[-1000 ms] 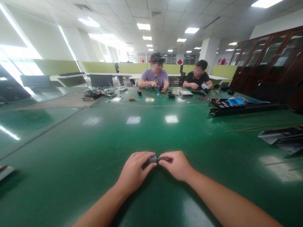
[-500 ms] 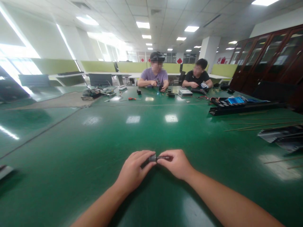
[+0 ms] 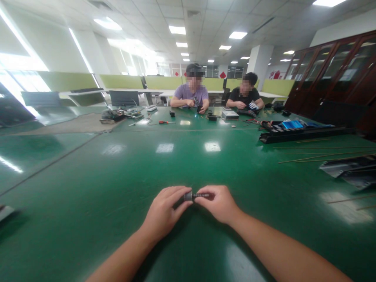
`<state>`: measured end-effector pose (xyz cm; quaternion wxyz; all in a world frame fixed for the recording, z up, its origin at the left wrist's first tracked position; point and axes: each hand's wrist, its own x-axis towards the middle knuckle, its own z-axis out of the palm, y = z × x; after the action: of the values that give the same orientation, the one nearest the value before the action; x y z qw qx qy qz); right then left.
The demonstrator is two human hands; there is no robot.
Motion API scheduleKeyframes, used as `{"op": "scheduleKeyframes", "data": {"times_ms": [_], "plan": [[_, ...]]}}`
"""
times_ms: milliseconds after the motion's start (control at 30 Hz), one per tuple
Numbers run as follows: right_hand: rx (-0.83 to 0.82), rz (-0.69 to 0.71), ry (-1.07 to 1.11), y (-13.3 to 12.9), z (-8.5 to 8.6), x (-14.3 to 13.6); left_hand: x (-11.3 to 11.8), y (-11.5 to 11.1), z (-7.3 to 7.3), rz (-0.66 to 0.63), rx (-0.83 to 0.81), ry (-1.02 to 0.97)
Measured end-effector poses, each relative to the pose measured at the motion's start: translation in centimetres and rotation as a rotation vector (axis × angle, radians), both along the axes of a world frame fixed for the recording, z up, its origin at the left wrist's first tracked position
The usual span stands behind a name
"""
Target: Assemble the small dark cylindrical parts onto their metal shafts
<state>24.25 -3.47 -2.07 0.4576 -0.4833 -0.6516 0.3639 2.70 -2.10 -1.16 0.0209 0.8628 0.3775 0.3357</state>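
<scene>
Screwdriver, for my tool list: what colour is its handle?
The screwdriver handle is red-orange, best seen in the head view.

grey on cylinder (image 3: pixel 188 196). dark, banded lighter along thin shaft (image 3: pixel 202 195). green across tabletop (image 3: pixel 164 168), patched with whitish glare. red on screwdriver handle (image 3: pixel 163 122). bright blue on piece (image 3: pixel 292 124) by black channel (image 3: pixel 293 137). brassy on thin rods (image 3: pixel 323 147). plain purple on one shirt (image 3: pixel 202 94), black on other shirt (image 3: pixel 234 95). yellow-green on partitions (image 3: pixel 120 82). dark reddish-brown on cabinets (image 3: pixel 330 70). red on wall diamond (image 3: pixel 222 75).
</scene>
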Motion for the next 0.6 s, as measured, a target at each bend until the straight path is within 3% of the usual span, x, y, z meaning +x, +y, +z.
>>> {"op": "scheduleKeyframes", "data": {"times_ms": [600], "plan": [[0.007, -0.022, -0.002, 0.0, 0.19, -0.07, -0.14, 0.04, -0.09, -0.004, -0.001, -0.029]]}}
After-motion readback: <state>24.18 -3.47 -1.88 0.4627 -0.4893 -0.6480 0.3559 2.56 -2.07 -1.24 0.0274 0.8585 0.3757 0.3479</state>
